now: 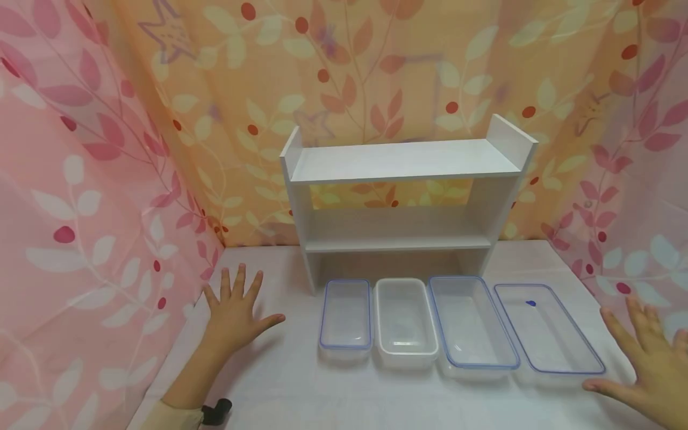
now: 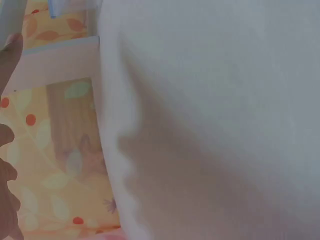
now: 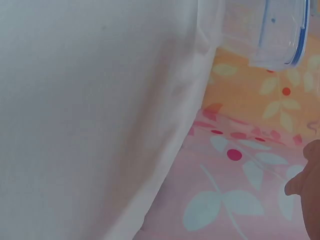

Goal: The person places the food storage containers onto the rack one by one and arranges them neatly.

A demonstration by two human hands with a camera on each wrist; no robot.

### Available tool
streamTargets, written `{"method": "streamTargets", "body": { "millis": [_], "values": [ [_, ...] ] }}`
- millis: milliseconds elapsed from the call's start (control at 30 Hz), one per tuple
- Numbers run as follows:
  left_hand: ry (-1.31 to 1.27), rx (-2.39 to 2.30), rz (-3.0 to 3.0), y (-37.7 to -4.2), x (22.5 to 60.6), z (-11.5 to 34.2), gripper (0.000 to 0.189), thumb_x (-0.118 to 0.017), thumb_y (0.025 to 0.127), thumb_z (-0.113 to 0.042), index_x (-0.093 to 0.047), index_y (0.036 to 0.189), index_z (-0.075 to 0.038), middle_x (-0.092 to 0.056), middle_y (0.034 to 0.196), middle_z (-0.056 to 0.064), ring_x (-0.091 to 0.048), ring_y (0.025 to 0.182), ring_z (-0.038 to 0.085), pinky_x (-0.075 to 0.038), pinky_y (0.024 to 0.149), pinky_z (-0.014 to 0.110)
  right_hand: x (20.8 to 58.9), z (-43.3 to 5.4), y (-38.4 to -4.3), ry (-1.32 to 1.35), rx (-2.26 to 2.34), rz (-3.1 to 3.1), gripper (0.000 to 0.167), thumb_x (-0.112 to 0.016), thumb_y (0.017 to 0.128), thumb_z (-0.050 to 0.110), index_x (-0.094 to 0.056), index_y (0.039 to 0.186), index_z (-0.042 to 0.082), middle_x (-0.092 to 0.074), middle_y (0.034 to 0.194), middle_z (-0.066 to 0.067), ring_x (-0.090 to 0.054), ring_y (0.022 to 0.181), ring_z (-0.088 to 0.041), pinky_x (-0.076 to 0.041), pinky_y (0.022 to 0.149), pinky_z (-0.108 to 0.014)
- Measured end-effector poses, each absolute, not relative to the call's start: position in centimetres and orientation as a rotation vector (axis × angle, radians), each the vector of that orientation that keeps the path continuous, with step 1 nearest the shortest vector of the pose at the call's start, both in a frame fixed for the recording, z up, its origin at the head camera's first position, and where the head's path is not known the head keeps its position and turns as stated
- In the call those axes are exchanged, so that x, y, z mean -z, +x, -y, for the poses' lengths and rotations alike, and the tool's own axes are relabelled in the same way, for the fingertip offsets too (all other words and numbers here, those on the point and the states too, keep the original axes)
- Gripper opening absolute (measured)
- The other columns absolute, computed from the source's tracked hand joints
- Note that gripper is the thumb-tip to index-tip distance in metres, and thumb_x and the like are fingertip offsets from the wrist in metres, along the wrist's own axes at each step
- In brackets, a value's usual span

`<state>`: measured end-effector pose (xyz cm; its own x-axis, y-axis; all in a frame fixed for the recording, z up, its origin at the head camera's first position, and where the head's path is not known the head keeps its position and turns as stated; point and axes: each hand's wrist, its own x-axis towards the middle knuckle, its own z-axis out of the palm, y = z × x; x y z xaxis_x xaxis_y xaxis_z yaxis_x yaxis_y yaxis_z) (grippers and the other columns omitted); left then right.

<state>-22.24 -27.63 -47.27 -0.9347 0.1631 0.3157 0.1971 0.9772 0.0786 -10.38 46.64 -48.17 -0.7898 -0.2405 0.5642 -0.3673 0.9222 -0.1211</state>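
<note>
My left hand (image 1: 233, 316) hovers over the left part of the white table with its fingers spread, holding nothing. Far to the right, my right hand (image 1: 653, 364) is spread the same way, partly cut off by the frame edge. Between them several clear plastic food containers stand in a row. The leftmost is a small blue-rimmed container (image 1: 346, 316). Beside it stands a white-rimmed container (image 1: 407, 322), then a larger blue-rimmed container (image 1: 473, 325). Nearest my right hand is a wide container (image 1: 550, 331) with a dark blue rim and a small blue mark.
A white two-tier shelf (image 1: 398, 161) stands behind the containers, with bare boards and raised side panels. Floral curtains (image 1: 97, 209) enclose the table (image 1: 279, 388) at the left, back and right. A black strap piece (image 1: 217, 412) sits at my left wrist.
</note>
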Motion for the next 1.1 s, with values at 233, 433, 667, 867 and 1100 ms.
{"method": "streamTargets", "body": {
  "millis": [233,433,667,867,1100],
  "values": [
    [-0.252,0.443,2.817,-22.8,47.0,25.8,0.116,-0.063,0.078,-0.084,-0.025,0.164,-0.016,-0.013,0.170,0.024,0.000,0.154,0.054,0.002,0.109,0.086,47.9,-45.9,-10.7,0.446,-0.378,2.557,0.149,-0.094,0.040,0.063,-0.026,0.163,0.012,0.003,0.172,-0.017,0.010,0.156,-0.041,0.023,0.099,-0.082],
    [-0.222,0.722,2.766,-23.5,47.1,24.1,0.112,-0.074,0.080,-0.071,-0.025,0.163,-0.013,-0.018,0.169,0.022,-0.006,0.154,0.052,-0.002,0.111,0.084,47.9,-45.3,-10.8,0.454,-0.455,2.612,0.151,-0.101,0.042,0.045,-0.019,0.164,0.012,0.008,0.172,-0.013,0.015,0.156,-0.039,0.028,0.099,-0.078],
    [-0.181,1.045,2.649,-24.1,47.8,22.7,0.109,-0.081,0.083,-0.055,-0.023,0.163,-0.009,-0.022,0.168,0.020,-0.012,0.155,0.048,-0.010,0.120,0.073,48.1,-44.7,-10.9,0.494,-0.584,2.630,0.146,-0.102,0.047,0.035,-0.018,0.164,0.010,0.010,0.173,-0.011,0.017,0.158,-0.027,0.027,0.101,-0.078],
    [-0.170,1.178,2.561,-25.1,48.5,21.9,0.105,-0.082,0.085,-0.050,-0.025,0.163,-0.009,-0.028,0.167,0.017,-0.024,0.154,0.039,-0.022,0.124,0.059,48.3,-44.3,-10.6,0.507,-0.709,2.628,0.143,-0.102,0.050,0.027,-0.017,0.164,0.009,0.012,0.172,-0.009,0.018,0.157,-0.021,0.026,0.104,-0.077],
    [-0.152,1.338,2.485,-25.9,49.0,20.7,0.100,-0.081,0.086,-0.048,-0.027,0.163,-0.015,-0.031,0.166,0.017,-0.029,0.153,0.037,-0.025,0.124,0.057,48.7,-43.5,-10.5,0.424,-0.825,2.699,0.141,-0.100,0.057,0.016,-0.011,0.166,0.014,0.017,0.172,-0.004,0.024,0.155,-0.018,0.018,0.094,-0.084]
  ]
}}
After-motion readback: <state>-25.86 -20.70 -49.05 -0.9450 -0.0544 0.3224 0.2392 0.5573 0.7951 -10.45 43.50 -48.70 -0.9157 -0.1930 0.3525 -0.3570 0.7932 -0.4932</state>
